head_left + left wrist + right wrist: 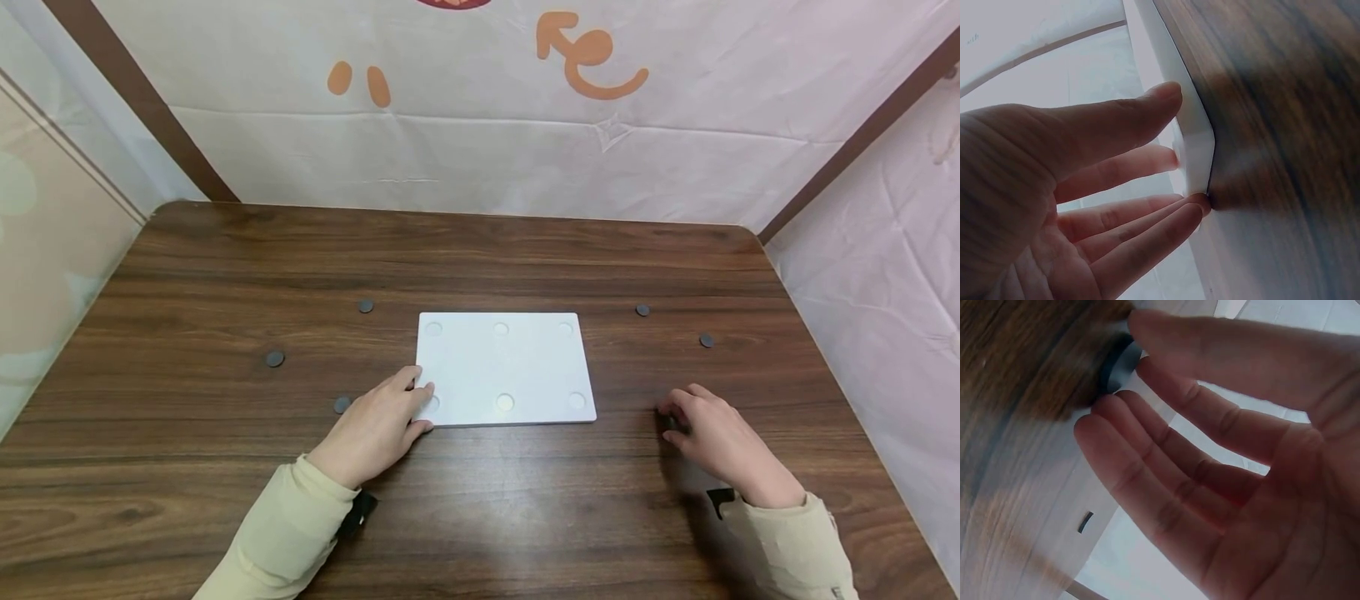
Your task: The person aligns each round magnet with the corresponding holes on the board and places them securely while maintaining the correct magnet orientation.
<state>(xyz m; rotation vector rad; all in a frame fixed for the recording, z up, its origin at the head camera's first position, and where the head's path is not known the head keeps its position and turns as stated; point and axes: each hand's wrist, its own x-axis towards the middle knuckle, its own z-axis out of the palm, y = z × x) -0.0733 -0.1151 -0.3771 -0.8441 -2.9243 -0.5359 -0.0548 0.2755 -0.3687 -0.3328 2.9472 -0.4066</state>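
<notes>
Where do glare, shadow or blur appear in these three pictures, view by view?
Head view: soft glare on the table below the white board, and a shadow beside the right hand; left wrist view: the left hand looks dim against a pale, bright background; right wrist view: the dark disc looks soft, the wood grain nearby smeared.

Head view: bright, even light and a mostly clear picture, with a soft pale glare on the brown table (510,500) in front of the white board (510,367) and a dark shadow beside the right hand (720,442). Both wrist views are dimmer and hazy: the left hand (1035,175) is shaded against a pale, washed-out background, and the dark disc (1121,365) looks blurred.
</notes>
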